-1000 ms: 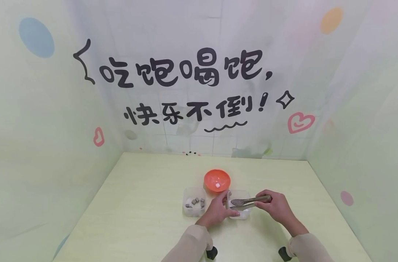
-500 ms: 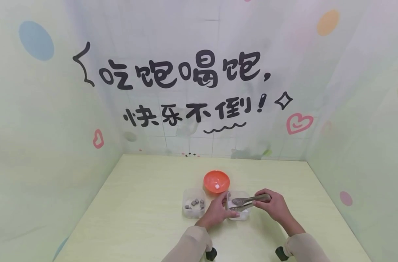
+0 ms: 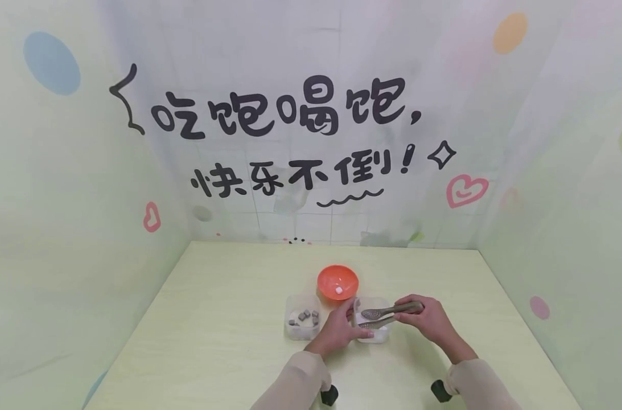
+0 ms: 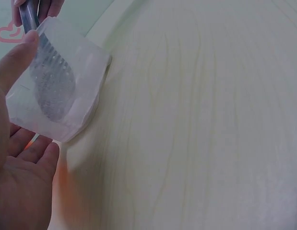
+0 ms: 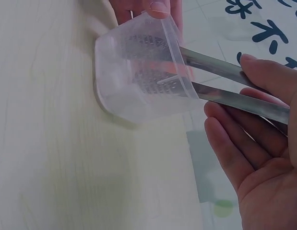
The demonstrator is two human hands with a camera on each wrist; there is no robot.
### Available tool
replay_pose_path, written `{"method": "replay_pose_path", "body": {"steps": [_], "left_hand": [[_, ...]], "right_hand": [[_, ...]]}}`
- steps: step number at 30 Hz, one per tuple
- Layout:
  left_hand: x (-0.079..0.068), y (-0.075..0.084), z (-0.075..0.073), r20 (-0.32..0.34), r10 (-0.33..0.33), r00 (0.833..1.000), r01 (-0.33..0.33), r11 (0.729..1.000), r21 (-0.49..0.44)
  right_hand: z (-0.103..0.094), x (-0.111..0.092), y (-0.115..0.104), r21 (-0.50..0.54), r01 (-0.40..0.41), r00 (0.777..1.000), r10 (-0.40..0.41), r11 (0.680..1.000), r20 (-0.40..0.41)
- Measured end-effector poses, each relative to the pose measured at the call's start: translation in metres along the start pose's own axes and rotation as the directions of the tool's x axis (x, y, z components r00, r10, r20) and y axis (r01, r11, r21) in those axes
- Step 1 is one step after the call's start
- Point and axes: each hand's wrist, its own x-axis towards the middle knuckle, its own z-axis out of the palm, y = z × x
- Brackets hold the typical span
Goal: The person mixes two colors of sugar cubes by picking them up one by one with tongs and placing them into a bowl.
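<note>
My left hand (image 3: 336, 330) grips the left side of a clear plastic container (image 3: 376, 337), thumb at the near side and fingers behind it. In my right hand (image 3: 433, 322) is a pair of metal tongs (image 3: 407, 308), pinched between thumb and fingers. The tongs' perforated heads reach into the container and stand apart, as the right wrist view shows through the container wall (image 5: 112, 88). Something white lies in the container; its shape is unclear. Just behind stands an orange bowl (image 3: 327, 282) with a small white cube (image 3: 339, 290) inside.
Left of my left hand, a second clear container (image 3: 293, 333) holds several grey-brown cubes (image 3: 304, 315). All of it stands on a pale wooden table (image 3: 213, 319). A printed wall (image 3: 311, 222) closes off the back, with further walls at both sides.
Both hands stay almost in place, the left on the container and the right on the tongs. The tongs' heads shift only slightly within the container. The head view drifts a little.
</note>
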Motion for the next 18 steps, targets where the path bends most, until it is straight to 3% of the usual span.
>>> {"method": "replay_pose_path", "body": {"steps": [18], "left_hand": [[0.0001,0.0033,-0.0021,0.005,-0.021,1.000,0.021,1.000,0.014]], "right_hand": [[0.0022,0.0031,0.0016,-0.046,-0.004,1.000,0.002,0.999,-0.030]]}}
